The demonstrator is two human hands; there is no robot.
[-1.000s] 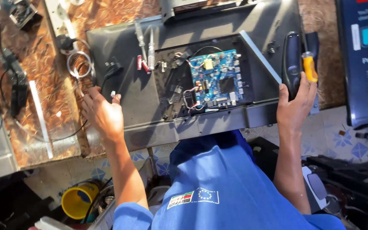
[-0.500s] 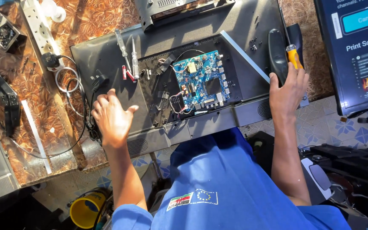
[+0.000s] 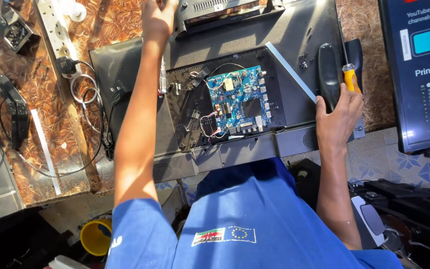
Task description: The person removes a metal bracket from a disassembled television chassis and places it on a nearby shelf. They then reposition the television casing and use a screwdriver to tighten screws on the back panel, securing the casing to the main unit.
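My right hand rests at the right edge of the opened television back, fingers curled loosely around the lower end of a black remote. Just beside it lies a screwdriver with a yellow and orange handle, its thin shaft pointing away from me. My thumb side touches the remote, and the handle lies right at my fingertips.

My left hand is stretched far up to the top of the panel, at the near edge of a black plastic cover piece. It is partly cut off by the frame, so I cannot tell whether the fingers are spread or clamped.

Between my arms sits the blue circuit board, square, with white connectors and thin wires running off its lower left corner. A pale flat strip lies slanted to its right.

On the patterned brown table to the left lie a white power strip, a coiled white cable and a black adapter. At the far right stands a lit screen, dark with a blue rectangular button and a small picture tile. A yellow tub sits on the floor below.
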